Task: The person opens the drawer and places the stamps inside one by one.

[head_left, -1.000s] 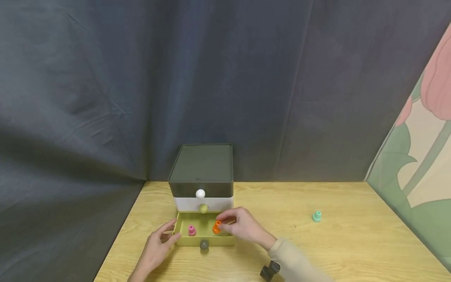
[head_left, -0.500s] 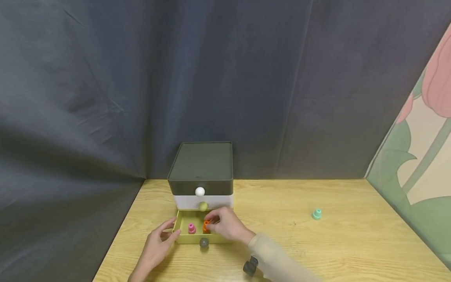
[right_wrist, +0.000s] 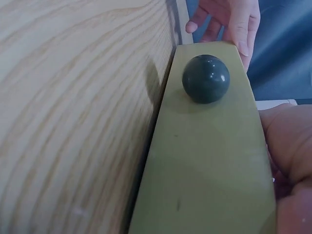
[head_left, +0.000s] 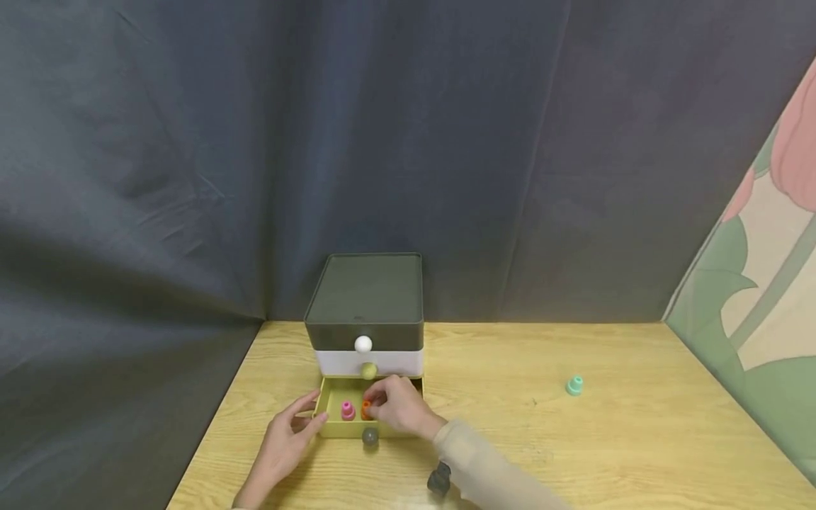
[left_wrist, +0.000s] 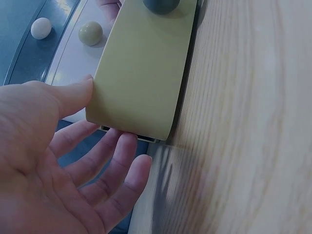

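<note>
A small olive-yellow drawer (head_left: 331, 429) with a dark round knob (head_left: 370, 437) is pulled out at the bottom of a mini chest of drawers (head_left: 366, 290). My left hand (head_left: 285, 438) holds its left front corner, thumb at the front's upper edge and fingers along the side, as the left wrist view shows. Inside the drawer stands a pink stepped peg (head_left: 347, 411). Just right of it, my right hand (head_left: 401, 407) pinches a similar orange peg (head_left: 366, 410), partly hidden by the fingers. In the right wrist view the drawer front hides that hand's fingertips.
A mint-green stepped peg (head_left: 575, 385) stands on the wooden table (head_left: 497, 382) to the right. Above the open drawer are a white drawer (head_left: 338, 364) and a dark one. A dark curtain (head_left: 408, 142) hangs behind, with a flowered cloth (head_left: 765, 304) at the right.
My right hand has carried the orange peg leftward inside the drawer, close beside the pink one. The left hand stays at the drawer's corner.
</note>
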The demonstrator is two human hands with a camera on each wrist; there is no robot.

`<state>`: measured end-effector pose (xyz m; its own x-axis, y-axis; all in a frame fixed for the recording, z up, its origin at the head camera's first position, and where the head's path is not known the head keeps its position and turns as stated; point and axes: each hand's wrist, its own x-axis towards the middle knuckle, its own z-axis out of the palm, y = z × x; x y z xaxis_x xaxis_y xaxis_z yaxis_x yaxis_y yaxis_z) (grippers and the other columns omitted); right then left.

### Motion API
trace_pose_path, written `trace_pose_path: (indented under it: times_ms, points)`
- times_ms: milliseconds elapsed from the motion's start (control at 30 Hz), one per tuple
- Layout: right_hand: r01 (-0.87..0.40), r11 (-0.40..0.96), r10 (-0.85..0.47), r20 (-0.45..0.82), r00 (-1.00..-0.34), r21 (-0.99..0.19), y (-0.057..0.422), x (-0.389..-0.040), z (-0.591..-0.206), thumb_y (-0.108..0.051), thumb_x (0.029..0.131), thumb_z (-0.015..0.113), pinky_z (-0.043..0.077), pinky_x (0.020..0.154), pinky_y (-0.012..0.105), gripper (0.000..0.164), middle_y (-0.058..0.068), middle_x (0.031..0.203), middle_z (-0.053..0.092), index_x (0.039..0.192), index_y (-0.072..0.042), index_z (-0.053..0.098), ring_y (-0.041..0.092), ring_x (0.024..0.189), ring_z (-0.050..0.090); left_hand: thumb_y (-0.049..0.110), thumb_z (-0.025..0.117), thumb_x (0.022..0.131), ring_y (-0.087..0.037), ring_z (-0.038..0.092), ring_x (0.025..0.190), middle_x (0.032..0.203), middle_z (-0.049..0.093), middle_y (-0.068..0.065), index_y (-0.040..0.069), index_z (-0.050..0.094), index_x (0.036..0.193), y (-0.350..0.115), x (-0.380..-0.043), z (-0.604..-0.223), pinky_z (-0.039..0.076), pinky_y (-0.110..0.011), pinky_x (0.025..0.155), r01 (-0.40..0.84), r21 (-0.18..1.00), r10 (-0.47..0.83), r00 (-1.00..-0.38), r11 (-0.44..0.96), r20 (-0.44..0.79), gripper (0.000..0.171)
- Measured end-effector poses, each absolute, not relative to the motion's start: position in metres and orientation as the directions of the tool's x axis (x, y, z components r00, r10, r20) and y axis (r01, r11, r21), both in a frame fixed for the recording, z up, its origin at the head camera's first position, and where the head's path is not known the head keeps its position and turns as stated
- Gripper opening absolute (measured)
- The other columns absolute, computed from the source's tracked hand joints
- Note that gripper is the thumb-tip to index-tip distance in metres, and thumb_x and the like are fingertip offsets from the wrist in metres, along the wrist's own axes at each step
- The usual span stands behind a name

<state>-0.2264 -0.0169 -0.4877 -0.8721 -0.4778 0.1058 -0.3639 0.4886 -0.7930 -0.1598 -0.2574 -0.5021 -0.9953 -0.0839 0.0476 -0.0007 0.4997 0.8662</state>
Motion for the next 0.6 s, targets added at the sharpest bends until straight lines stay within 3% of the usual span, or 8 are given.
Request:
trace_pose_path:
  times_ms: [600]
  points:
    - [-0.323, 0.469, -0.451, 0.091, -0.888, -0.822, -0.0202, -0.2256, -0.4878, -0.002, 0.087, 0.083, 0.057, 0.071, 0.021, 0.015, 0.004, 0.089, 0.080, 0.102, -0.001, 0.082, 0.004, 0.077, 0.068, 0.024, 0.078, 0.098, -0.029, 0.072, 0.109, 0.134, 0.070, -0.022, 0.008, 0.062, 0.148, -0.2573, -0.1595, -0.5033, 0.056, -0.027, 0.079, -0.014, 0.870, -0.097, -0.995, 0.493, 0.039, 0.055]
